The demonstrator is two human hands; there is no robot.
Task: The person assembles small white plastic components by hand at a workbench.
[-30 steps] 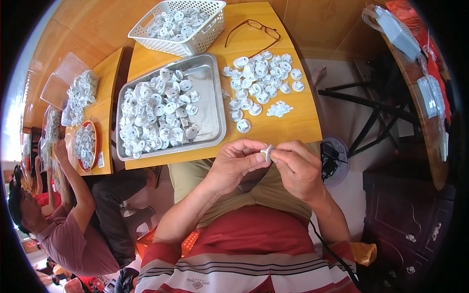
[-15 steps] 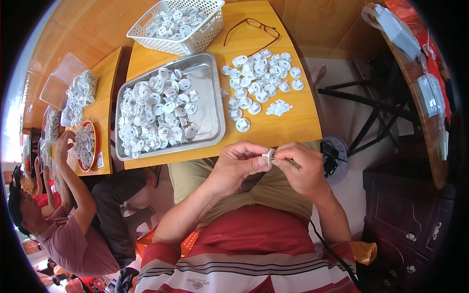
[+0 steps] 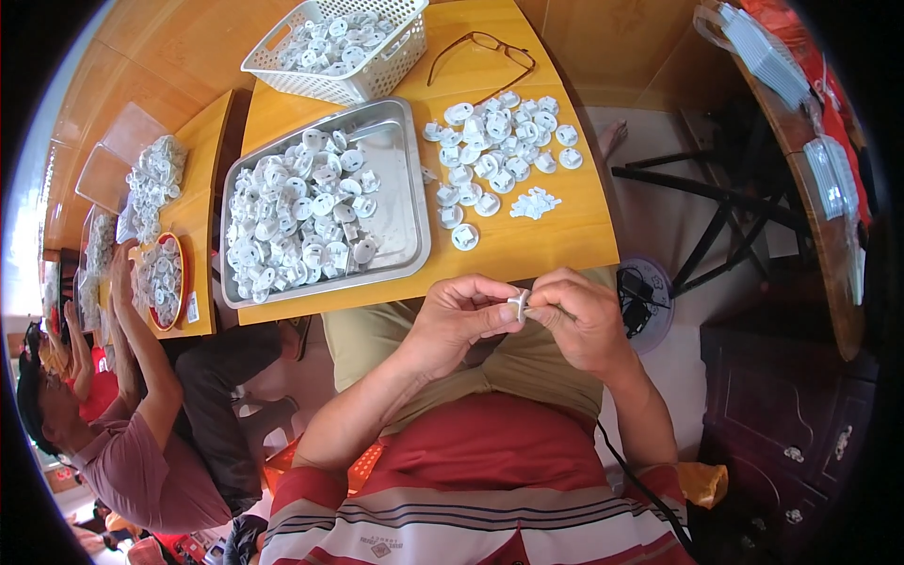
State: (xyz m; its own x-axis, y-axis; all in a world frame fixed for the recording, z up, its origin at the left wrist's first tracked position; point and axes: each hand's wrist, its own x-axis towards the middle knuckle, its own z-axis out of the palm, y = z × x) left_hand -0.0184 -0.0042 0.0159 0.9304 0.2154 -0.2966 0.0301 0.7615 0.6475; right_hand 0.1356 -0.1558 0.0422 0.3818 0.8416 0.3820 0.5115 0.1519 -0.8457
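Observation:
My left hand (image 3: 459, 320) and my right hand (image 3: 582, 315) meet above my lap, just below the table's front edge. Between their fingertips they pinch one small white plastic part (image 3: 518, 303). A thin tool, partly hidden, shows in my right hand. On the yellow wooden table (image 3: 556, 240) in front of me lies a metal tray (image 3: 410, 202) heaped with several white plastic parts. To its right, a loose group of white round parts (image 3: 499, 155) lies on the bare wood.
A white plastic basket (image 3: 325, 80) with more parts stands at the back, with glasses (image 3: 482, 45) beside it. On my left another person (image 3: 132, 424) reaches to a red dish (image 3: 162, 282) on a neighbouring table. A dark cabinet (image 3: 791, 424) stands to my right.
My hands have stayed together on the white part, shifting only slightly. The person on the left has moved a raised hand a little over their table.

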